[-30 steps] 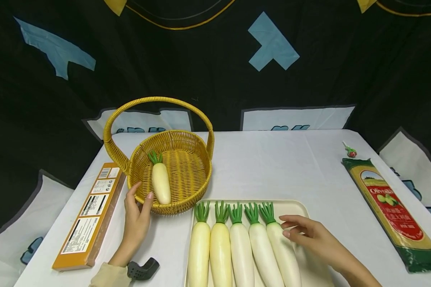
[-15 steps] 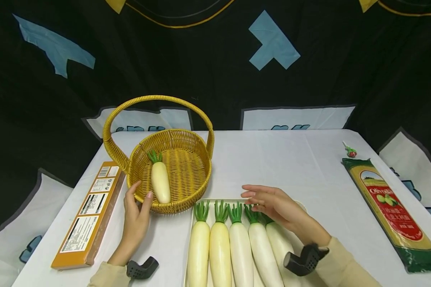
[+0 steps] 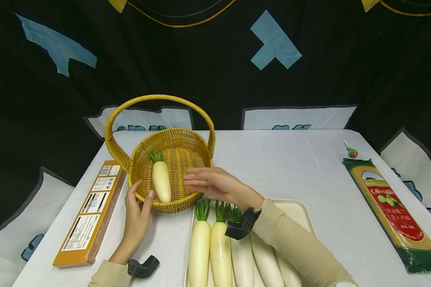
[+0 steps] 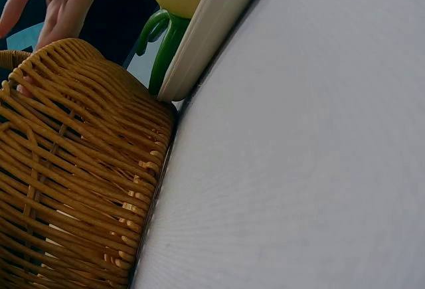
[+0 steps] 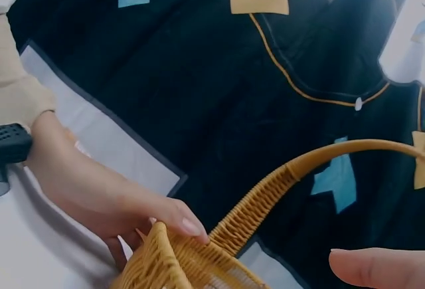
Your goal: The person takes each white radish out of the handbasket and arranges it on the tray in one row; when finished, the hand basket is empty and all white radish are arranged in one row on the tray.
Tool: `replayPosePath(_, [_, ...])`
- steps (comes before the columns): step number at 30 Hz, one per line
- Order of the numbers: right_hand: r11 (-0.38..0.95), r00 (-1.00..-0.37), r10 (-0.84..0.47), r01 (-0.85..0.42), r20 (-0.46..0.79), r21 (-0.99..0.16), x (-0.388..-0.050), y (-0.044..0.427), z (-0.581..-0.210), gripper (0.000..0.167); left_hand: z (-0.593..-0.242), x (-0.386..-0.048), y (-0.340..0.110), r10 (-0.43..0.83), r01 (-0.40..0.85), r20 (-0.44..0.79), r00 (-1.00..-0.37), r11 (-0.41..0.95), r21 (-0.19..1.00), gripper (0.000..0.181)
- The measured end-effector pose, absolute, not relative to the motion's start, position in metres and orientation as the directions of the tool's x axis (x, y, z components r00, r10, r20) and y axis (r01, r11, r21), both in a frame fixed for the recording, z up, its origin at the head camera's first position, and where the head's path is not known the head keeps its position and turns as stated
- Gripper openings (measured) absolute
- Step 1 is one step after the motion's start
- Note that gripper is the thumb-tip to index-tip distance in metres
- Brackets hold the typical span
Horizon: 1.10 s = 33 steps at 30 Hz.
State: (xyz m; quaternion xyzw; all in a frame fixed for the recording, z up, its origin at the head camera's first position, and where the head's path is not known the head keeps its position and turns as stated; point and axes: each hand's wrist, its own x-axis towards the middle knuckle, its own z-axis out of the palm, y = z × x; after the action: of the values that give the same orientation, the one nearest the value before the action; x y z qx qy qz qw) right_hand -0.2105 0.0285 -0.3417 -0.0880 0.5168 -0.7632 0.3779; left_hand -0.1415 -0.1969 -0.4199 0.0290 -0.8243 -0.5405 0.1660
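A yellow wicker basket (image 3: 186, 171) with a tall arched handle stands at the left, and one white radish (image 3: 161, 181) with green stalks lies in it. My left hand (image 3: 137, 215) holds the basket's front left rim; in the right wrist view its thumb lies over the rim. My right hand (image 3: 219, 184) hovers over the basket's right side with straight fingers, holding nothing. Below it, several white radishes (image 3: 199, 255) lie side by side on a cream tray (image 3: 298, 209). The right forearm covers part of the radishes and tray.
An orange box (image 3: 89, 215) lies left of the basket. At the right lie a green and gold Olivoilà packet (image 3: 391, 211) and a small lollipop (image 3: 351, 151). A dark patterned cloth (image 3: 215, 71) hangs behind the white table (image 3: 273, 163).
My right hand has swung left from beside the rightmost radish, across the tray, to above the basket's right side. My left hand has stayed at the basket's rim.
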Motion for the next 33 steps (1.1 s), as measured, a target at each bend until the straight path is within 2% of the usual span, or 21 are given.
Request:
replayPosePath(10, [-0.100, -0.753, -0.562, 0.471, -0.341, -0.876, -0.238, -0.020, -0.351, 0.044, -0.421, -0.143, -0.197, -0.228, 0.131, 0.243, -0.943, 0.418, 0.899, 0.052])
replayPosePath(15, [0.017, -0.774, -0.473, 0.468, -0.420, -0.883, -0.247, -0.037, -0.358, 0.043, -0.421, -0.143, -0.198, -0.228, 0.121, 0.236, -0.945, 0.427, 0.896, 0.052])
replayPosePath(20, [0.117, -0.787, -0.340, 0.507, -0.514, -0.854, -0.252, -0.049, -0.364, 0.059, -0.422, -0.143, -0.197, -0.224, 0.125, 0.238, -0.945, 0.426, 0.896, 0.053])
replayPosePath(24, [0.176, -0.779, -0.277, 0.534, -0.562, -0.827, -0.253, -0.056, -0.367, 0.065, -0.421, -0.142, -0.196, -0.221, 0.120, 0.231, -0.947, 0.426, 0.897, 0.053])
replayPosePath(30, [0.294, -0.799, -0.231, 0.486, -0.555, -0.823, -0.248, -0.069, -0.367, 0.066, -0.420, -0.143, -0.196, -0.236, 0.120, 0.238, -0.942, 0.428, 0.896, 0.051])
replayPosePath(33, [0.354, -0.822, -0.219, 0.435, -0.525, -0.828, -0.246, -0.075, -0.367, 0.072, -0.420, -0.142, -0.197, -0.236, 0.117, 0.235, -0.943, 0.426, 0.897, 0.051])
